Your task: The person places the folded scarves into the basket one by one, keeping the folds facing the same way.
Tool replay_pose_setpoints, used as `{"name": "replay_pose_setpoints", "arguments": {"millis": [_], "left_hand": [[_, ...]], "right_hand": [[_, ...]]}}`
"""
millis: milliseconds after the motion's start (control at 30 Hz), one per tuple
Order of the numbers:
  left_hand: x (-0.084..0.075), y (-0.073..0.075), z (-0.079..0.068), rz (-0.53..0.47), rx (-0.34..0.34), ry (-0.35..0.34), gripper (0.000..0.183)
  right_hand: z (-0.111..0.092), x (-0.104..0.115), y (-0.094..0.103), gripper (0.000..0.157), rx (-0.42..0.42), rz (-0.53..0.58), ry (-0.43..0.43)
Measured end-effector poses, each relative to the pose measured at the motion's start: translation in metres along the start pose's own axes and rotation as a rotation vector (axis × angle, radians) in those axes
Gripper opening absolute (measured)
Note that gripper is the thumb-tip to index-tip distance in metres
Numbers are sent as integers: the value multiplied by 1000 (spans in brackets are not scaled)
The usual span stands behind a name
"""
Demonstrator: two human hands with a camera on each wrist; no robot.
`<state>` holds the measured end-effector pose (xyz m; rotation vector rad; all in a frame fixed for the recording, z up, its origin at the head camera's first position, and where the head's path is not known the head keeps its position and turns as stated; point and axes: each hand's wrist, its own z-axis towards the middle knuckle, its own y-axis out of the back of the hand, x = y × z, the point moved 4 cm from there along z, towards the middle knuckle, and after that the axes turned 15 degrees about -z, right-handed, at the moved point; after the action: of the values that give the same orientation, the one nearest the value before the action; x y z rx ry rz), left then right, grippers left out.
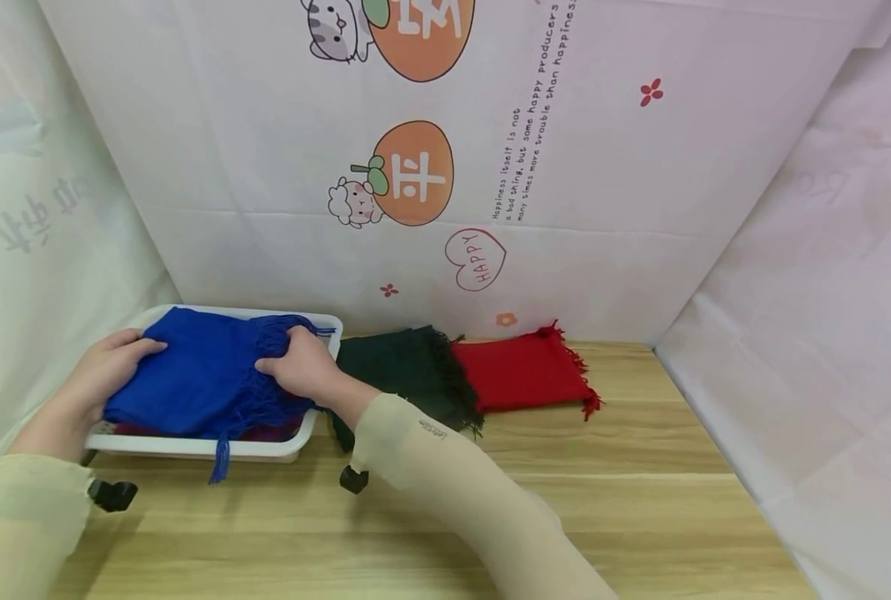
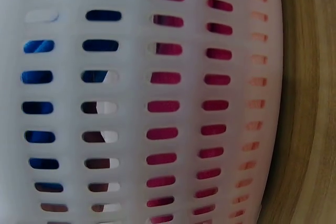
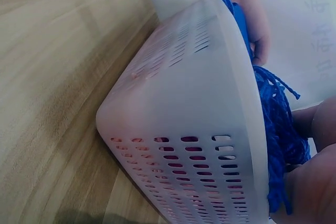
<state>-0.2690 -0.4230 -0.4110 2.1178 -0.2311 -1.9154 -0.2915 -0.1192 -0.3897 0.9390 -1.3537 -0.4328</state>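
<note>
A folded blue fringed scarf (image 1: 197,371) lies over the top of a white slotted basket (image 1: 190,447), with a tassel hanging past the front rim. My left hand (image 1: 115,371) grips the scarf's left side, thumb on top. At the fringed right end, my right hand (image 1: 306,367) pinches the cloth between thumb and fingers. Blue fringe (image 3: 281,129) bunches beside the basket's rim in the right wrist view. Under the scarf, dark red cloth (image 1: 274,432) shows inside the basket. Through the slots in the left wrist view, pinkish-red cloth (image 2: 164,106) is visible; that hand is out of frame there.
Right of the basket, a folded dark green fringed scarf (image 1: 407,371) lies on the wooden table (image 1: 603,500). A folded red fringed scarf (image 1: 520,372) adjoins it farther right. White printed cloth (image 1: 603,167) hangs behind, with white cloth on both sides.
</note>
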Motion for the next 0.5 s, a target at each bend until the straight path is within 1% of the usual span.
{"name": "replay_pose_setpoints", "arguments": {"millis": [333, 500], "left_hand": [[0, 3, 0, 57, -3, -18, 70], [-1, 4, 0, 90, -3, -30, 63]], "right_hand": [[3, 6, -5, 71, -5, -149, 38], [5, 7, -5, 70, -6, -220, 52]]}}
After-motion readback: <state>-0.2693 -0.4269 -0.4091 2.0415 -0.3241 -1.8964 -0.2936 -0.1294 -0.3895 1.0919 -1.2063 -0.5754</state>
